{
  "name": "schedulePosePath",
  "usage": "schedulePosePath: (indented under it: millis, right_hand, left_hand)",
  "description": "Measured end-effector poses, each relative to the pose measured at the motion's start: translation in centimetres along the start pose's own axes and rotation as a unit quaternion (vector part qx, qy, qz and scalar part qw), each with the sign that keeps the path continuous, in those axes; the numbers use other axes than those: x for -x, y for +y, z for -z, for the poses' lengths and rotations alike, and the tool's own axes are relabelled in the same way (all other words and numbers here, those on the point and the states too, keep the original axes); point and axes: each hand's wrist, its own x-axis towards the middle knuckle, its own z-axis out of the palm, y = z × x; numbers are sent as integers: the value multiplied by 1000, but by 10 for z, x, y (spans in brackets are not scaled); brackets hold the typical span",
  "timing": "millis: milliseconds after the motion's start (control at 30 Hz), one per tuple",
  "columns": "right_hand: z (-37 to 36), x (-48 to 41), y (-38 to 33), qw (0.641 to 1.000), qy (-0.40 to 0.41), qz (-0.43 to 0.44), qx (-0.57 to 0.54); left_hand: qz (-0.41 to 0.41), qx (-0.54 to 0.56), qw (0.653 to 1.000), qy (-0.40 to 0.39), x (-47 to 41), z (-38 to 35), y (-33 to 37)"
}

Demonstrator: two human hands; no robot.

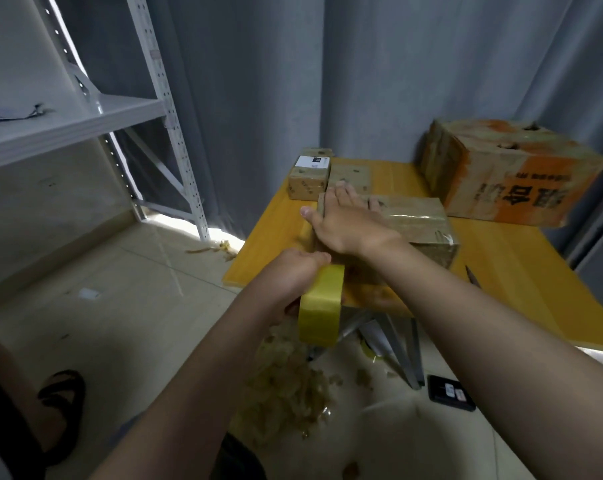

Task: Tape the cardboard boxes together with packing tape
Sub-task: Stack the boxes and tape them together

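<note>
Cardboard boxes lie in several places on the yellow table [518, 282], and the one being worked on, a long brown box [414, 220], sits near the table's front left corner under the person's right hand [345, 223]. That hand lies flat on the box's top at its left end, fingers straight and spread, thumb hanging over the left edge, pressing down rather than gripping. Just in front of it, at the table's edge, the left hand [294, 282] is curled round a roll of yellow packing tape [322, 306] and holds it on edge close against the box's near face. The stretch between roll and box is blurred, so whether a strip is already stuck there cannot be told. Glossy bands across the top and right end of the long box suggest it already carries tape. Whether it is one box or two joined ones is not clear. The work looks to be in the middle of a wrapping pass, with the strip yet to be run round and cut. Behind the right hand, two small boxes [308, 181] sit touching each other at the table's far left corner, one with a white label; no tape joining them can be made out, so they may be left to do. A large orange-printed box [514, 174] stands apart at the far right, shiny on top. Crumpled tape scraps [286, 386] litter the floor below the table.
</note>
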Motion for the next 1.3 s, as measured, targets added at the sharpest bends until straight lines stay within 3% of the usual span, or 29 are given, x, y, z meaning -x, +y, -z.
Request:
schedulePosePath:
  millis: [100, 300, 467, 600, 667, 733, 833, 933, 1067, 1200, 1300]
  right_hand:
    - [-1, 2, 0, 1000, 6, -1, 8]
    - [-2, 2, 0, 1000, 11, -2, 10]
    - [-1, 3, -1, 1000, 16, -4, 3]
    - [0, 5, 2, 999, 39, 10, -18]
    - [5, 9, 6, 990, 90, 41, -102]
    - [15, 20, 11, 958, 180, 52, -215]
    - [35, 44, 33, 944, 280, -18, -176]
    - [49, 74, 70, 956, 228, -135, -129]
    - [54, 118, 113, 962, 110, -245, 46]
    - [45, 145, 143, 953, -36, -287, 88]
    - [28, 153, 160, 953, -43, -296, 55]
  left_hand:
    - [10, -34, 999, 14, -3, -6, -8]
    - [42, 10, 999, -12, -9, -8, -20]
    - [42, -78, 996, -11, -5, -8, -19]
    - [3, 13, 1000, -22, 4, -10, -20]
    - [-25, 85, 996, -11, 8, -16, -23]
    - [-37, 132, 990, 8, 10, -21, -25]
    - [-30, 145, 989, 26, 12, -27, -26]
    - [-28, 153, 987, 44, 13, -32, -27]
    - [-36, 140, 988, 61, 15, -39, -29]
    - [-41, 125, 988, 81, 16, -45, -30]
    - [-44, 128, 986, 93, 19, -48, -28]
